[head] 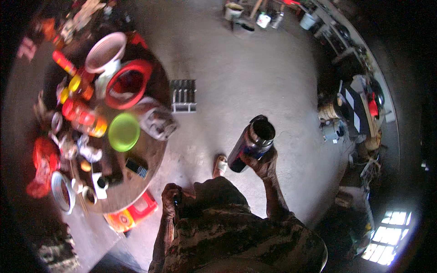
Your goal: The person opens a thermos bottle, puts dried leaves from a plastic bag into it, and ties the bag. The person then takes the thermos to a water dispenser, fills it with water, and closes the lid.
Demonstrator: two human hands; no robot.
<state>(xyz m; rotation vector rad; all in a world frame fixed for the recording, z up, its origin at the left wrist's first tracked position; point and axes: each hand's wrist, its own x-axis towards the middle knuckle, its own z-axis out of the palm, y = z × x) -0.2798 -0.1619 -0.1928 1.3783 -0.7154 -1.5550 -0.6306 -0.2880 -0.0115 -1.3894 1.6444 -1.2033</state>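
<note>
A dark metal vacuum flask (251, 141) is gripped in my right hand (266, 163), held out in front of my body above the floor. It tilts, and its open mouth faces up towards me; a dark loop sits at the rim. What is inside the flask is too dark to see. My left hand (171, 194) is held close to my body with its fingers curled. Something dark shows beside those fingers, but shadow hides whether the hand holds it. My left hand is near the edge of a round wooden table (136, 187).
The table carries a pink basin (107, 51), a red basin (128, 85), a lime-green bowl (124, 132), a phone-like dark device (136, 167), cups and several jars. A red-and-yellow box (131, 213) stands beneath its edge. Buckets and a cluttered shelf (358, 112) line the right side.
</note>
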